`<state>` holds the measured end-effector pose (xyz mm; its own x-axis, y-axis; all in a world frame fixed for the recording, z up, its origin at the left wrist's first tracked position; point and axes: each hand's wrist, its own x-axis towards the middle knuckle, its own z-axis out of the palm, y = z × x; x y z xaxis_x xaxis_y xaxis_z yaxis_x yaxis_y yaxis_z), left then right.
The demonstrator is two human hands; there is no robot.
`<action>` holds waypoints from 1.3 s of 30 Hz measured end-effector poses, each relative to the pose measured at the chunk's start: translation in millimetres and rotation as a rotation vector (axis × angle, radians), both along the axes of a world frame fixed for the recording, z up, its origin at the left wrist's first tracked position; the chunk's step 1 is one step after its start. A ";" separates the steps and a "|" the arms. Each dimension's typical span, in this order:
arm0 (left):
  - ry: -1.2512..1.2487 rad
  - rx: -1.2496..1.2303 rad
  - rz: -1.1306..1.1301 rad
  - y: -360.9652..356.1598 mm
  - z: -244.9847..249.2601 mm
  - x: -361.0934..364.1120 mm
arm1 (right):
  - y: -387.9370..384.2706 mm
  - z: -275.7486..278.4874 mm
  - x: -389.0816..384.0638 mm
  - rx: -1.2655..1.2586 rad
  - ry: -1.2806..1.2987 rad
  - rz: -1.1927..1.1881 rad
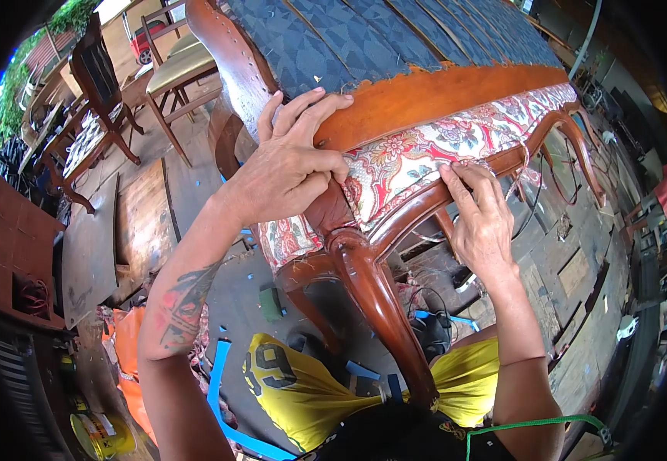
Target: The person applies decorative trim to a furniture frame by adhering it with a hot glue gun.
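A wooden settee [379, 296] with carved legs stands close in front of me, its seat covered in floral upholstery fabric [402, 165]. My left hand [291, 165] is at the near corner post; thumb and forefinger pinch together at the fabric's edge, while the other fingers spread over the wooden back rail [425, 96]. What lies inside that pinch is mostly hidden. Along the front rail, my right hand [483, 211] has its thumb and bent fingers on the fabric's lower edge, gripping it against the wood. Blue patterned cloth [349, 46] covers the backrest above.
One settee leg comes down between my knees, over yellow shorts [295, 392]. Blue strips [222, 384] and scraps litter the board floor. Further left are a chair with a pale seat [183, 69] and a dark-backed chair [95, 77]. A yellow bucket [103, 434] sits lower left.
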<state>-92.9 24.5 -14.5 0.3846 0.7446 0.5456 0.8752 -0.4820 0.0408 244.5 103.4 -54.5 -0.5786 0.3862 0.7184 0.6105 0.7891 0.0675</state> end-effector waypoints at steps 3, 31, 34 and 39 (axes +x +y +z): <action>-0.006 -0.003 -0.005 -1.4 -1.2 -2.6 | -0.4 0.3 0.5 -0.012 -0.002 -0.004; -0.084 -0.089 -0.070 2.6 6.2 5.5 | 1.5 -1.2 2.5 -0.009 0.007 0.023; -0.124 -0.075 -0.068 1.4 5.1 3.5 | 2.3 -1.6 2.8 -0.002 0.006 0.024; -0.144 0.002 -0.020 -3.1 -1.6 2.7 | 2.2 0.6 1.9 -0.008 0.018 0.037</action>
<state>-90.2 21.4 -16.1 0.3171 0.7361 0.5980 0.8506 -0.4996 0.1640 246.4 105.6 -53.9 -0.5791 0.3709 0.7260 0.5822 0.8115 0.0498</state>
